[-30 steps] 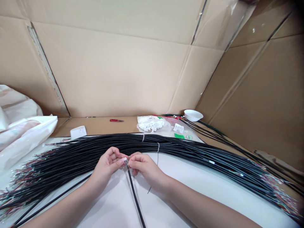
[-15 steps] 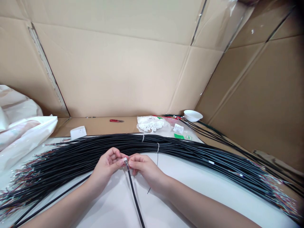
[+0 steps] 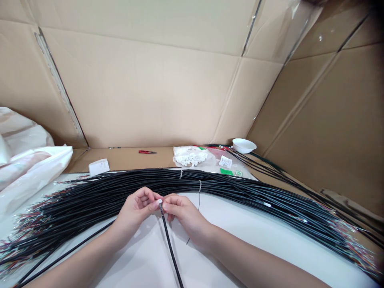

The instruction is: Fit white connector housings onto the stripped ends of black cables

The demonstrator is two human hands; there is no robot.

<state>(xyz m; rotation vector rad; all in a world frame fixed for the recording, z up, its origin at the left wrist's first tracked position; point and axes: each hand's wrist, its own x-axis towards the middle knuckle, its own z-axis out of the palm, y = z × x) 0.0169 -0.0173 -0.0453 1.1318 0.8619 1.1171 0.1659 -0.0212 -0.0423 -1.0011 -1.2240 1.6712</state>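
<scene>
A small white connector housing [image 3: 160, 201] is pinched between the thumb and fingers of my left hand [image 3: 139, 208]. Thin wires run from it into the stripped end of a black cable [image 3: 171, 252], which comes down toward me over the white tabletop. My right hand [image 3: 181, 210] is closed at the wires just beside the connector; its fingertips cover what exactly they grip. Right behind both hands lies a thick bundle of black cables [image 3: 120, 186], with coloured wire ends fanned out at left and right and ties around its middle.
At the back lie a bag of white connectors [image 3: 192, 157], red snips [image 3: 147, 152], a white bowl [image 3: 244, 145] and a folded white paper [image 3: 99, 167]. White plastic bags [image 3: 33, 168] are heaped at left. Cardboard walls [image 3: 144, 92] stand behind and at right.
The white connector has turned slightly and shifted a little to the right in my fingers. Both hands keep nearly the same place.
</scene>
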